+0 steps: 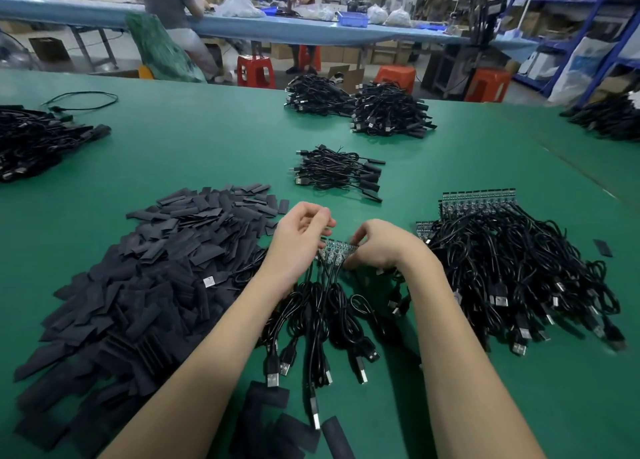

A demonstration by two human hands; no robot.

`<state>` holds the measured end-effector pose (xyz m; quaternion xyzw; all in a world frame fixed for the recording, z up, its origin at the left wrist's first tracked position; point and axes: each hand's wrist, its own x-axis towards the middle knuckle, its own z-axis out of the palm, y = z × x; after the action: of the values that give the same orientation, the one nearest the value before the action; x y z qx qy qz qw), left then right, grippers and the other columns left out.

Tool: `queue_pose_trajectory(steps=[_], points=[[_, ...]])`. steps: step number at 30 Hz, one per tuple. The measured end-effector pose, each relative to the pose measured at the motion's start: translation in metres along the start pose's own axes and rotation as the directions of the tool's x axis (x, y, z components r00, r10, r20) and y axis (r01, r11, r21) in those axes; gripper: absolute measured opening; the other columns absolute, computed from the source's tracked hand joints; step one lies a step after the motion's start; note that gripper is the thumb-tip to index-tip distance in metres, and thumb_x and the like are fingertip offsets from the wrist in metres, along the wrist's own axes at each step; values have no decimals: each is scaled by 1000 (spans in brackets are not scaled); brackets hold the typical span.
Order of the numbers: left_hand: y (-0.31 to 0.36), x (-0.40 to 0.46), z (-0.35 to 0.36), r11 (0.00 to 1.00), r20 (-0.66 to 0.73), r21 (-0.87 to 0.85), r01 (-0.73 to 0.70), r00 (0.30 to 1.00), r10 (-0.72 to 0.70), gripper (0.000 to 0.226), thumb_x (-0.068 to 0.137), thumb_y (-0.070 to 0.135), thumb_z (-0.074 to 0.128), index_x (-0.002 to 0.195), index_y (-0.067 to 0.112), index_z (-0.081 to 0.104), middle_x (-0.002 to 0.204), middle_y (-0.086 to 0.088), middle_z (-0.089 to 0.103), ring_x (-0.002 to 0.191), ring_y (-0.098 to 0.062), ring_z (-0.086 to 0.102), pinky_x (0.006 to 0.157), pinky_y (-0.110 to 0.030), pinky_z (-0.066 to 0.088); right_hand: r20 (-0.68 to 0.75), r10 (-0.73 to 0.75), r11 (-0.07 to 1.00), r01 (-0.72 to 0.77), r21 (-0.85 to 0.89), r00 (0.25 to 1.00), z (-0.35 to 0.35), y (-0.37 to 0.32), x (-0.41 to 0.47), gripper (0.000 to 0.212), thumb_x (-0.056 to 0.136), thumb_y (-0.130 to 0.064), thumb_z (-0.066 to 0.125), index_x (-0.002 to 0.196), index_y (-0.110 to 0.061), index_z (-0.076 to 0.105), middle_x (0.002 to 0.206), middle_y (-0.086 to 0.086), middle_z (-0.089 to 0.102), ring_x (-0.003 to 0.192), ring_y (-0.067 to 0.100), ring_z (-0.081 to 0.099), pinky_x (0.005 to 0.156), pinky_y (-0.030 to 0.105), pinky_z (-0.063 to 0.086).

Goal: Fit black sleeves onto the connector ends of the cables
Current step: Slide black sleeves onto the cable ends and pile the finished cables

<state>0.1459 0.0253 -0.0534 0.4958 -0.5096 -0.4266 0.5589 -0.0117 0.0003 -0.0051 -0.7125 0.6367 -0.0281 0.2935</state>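
**Both hands on a strip of small circuit boards above a fan of cables**

Nearest the camera, a few loose black sleeves [266, 424] lie flat on the green surface [207, 147], just beside the USB plugs of a small bunch of cables [322, 316] that fans out toward the person. At the far end of that bunch sits a strip of small boards [337, 249], joined side by side. The right hand [377, 247] has its grip closed on the strip, fingers curled round its right end. The left hand [298, 237] meets the strip at its left end with fingers loosely bent; whether it is pinching the strip cannot be told.

To the left, a broad heap of black sleeves [145, 278] spreads over the surface. To the right lies a big tangle of cables [512, 275] with more board strips along its far edge. Beyond the hands rests a small bundle of cables [337, 174], with two larger bundles [356, 107] further back and more dark heaps at the left and right edges. Farthest off, red stools [256, 72] stand by a long blue table [311, 29] where people are working.
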Motion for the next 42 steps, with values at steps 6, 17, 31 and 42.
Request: queue_pose_trajectory(steps=[6, 17, 31, 42], points=[[11, 14, 0, 694, 99, 656, -297, 945, 311, 24, 101, 46, 48, 93, 27, 61, 86, 12, 66, 84, -12, 62, 72, -31, 46, -45, -47, 707, 65, 704, 998, -9, 12, -2, 29, 83, -11, 83, 105, -10, 65, 74, 4, 69, 60, 13, 58, 59, 24, 54], [12, 28, 29, 843, -4, 515, -157, 983, 185, 61, 104, 43, 48, 52, 19, 27, 41, 6, 26, 46, -13, 28, 52, -35, 22, -24, -30, 392, 34, 919, 999, -6, 16, 1, 11, 75, -8, 85, 82, -7, 76, 71, 2, 73, 57, 5, 65, 58, 17, 56], [22, 7, 17, 973, 54, 174, -152, 988, 144, 20, 104, 29, 52, 95, 19, 66, 89, 8, 71, 85, -13, 68, 80, -23, 54, -175, -18, 385, 168, 908, 984, -28, 7, -17, 12, 83, -17, 82, 90, -19, 73, 75, -6, 73, 61, 8, 69, 49, 14, 48], [5, -10, 17, 977, 98, -153, 150, 986, -136, 6, 101, 15, 61, 101, 11, 64, 82, 2, 74, 65, -14, 69, 66, -27, 59, -577, -190, 922, 346, 172, 794, -20, -39, 0, 5, 85, -32, 72, 88, -29, 72, 79, -16, 71, 81, 6, 67, 78, 25, 53]])
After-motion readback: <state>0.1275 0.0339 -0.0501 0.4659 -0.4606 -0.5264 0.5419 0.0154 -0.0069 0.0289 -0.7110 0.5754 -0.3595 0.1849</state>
